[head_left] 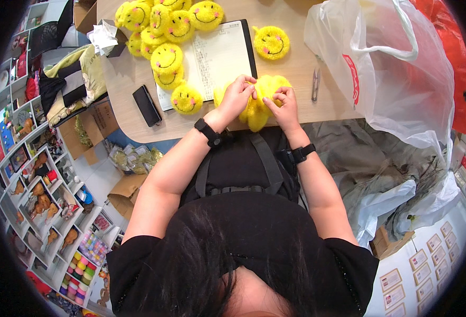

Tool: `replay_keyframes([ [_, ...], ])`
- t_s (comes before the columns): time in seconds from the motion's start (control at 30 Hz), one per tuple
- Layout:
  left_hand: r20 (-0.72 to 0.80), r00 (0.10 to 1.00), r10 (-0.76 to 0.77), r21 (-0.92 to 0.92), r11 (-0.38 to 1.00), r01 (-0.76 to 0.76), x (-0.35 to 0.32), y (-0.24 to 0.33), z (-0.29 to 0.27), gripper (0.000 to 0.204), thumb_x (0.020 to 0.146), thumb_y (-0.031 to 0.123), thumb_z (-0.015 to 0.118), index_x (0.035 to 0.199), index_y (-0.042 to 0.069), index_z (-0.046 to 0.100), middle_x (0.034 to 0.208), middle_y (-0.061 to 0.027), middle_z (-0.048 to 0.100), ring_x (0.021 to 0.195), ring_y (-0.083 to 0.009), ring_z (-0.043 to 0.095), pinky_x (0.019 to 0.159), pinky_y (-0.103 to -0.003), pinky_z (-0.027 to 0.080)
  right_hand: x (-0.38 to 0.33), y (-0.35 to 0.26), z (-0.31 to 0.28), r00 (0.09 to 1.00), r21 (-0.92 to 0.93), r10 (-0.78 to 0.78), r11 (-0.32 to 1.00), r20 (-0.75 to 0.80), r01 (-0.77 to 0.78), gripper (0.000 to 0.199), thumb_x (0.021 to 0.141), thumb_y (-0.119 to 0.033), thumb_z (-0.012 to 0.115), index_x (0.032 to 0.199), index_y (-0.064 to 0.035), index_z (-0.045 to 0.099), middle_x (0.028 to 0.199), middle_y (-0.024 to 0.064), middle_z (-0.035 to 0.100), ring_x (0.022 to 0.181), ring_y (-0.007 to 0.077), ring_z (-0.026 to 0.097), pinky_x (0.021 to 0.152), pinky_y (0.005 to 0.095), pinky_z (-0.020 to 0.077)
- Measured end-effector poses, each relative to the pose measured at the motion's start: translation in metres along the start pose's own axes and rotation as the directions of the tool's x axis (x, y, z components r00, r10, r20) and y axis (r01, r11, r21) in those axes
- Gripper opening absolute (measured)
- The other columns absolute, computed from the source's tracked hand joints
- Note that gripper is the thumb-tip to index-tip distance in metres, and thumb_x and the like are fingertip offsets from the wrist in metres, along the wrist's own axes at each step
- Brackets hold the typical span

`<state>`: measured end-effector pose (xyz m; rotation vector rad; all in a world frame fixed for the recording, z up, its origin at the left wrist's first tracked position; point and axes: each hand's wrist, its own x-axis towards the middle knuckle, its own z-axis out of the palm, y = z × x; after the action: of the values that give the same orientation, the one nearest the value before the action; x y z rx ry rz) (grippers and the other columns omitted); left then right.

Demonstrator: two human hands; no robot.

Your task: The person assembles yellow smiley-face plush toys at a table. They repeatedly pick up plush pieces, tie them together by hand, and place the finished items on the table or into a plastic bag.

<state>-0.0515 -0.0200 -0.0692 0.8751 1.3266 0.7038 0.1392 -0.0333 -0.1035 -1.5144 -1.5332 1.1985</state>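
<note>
While both hands pinch it, the yellow plush (258, 108) sits at the table's (296, 68) near edge. Left hand (236, 96) and right hand (282, 103) grip its top, fingers closed tight. Bare wood lies between a phone (147, 105) and maybe small snips (315, 84). A plush pile (164, 31) and notebook (217, 55) fill the back.

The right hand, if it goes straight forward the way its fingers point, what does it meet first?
The right hand already touches the yellow plush. Beyond it the bare wooden table follows, then probably the lone smiley plush, though depth is unclear.
</note>
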Motion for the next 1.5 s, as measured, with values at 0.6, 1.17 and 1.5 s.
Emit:
replay_keyframes([
  [0.6,0.13,0.982,0.134,0.353,0.92,-0.172,0.011,-0.006,0.006,0.038,0.093,-0.002,0.046,0.128,-0.001,0.034,0.084,-0.0112,0.062,0.081,-0.022,0.061,0.076,-0.032,0.049,0.003,-0.012,-0.007,0.949,-0.009,-0.261,0.964,0.177,0.267,0.019,0.085,-0.002,0.064,0.103,-0.0066,0.07,0.106,0.01,0.06,0.092,0.0246,0.063,0.08,0.0309,0.0525],
  [1.17,0.119,0.985,0.127,0.515,0.84,-0.171,-0.001,-0.003,0.021,0.047,0.091,0.001,0.042,0.135,-0.001,0.025,0.085,-0.0194,0.059,0.086,-0.0406,0.061,0.079,-0.045,0.048,0.007,-0.028,0.002,0.954,-0.277,-0.297,0.915,0.032,0.294,0.006,0.082,-0.01,0.068,0.087,-0.0093,0.069,0.084,0.0063,0.065,0.07,0.0276,0.065,0.061,0.0351,0.0536],
  [1.5,0.09,0.983,0.161,0.54,0.821,-0.185,-0.006,-0.01,0.028,0.042,0.091,-0.001,0.041,0.131,0.0,0.028,0.08,-0.0189,0.057,0.075,-0.041,0.06,0.072,-0.047,0.048,0.008,-0.037,-0.001,0.955,-0.516,-0.265,0.804,0.133,0.295,0.005,0.079,-0.015,0.069,0.079,-0.0132,0.065,0.079,0.0026,0.061,0.069,0.0255,0.063,0.058,0.0357,0.0513],
])
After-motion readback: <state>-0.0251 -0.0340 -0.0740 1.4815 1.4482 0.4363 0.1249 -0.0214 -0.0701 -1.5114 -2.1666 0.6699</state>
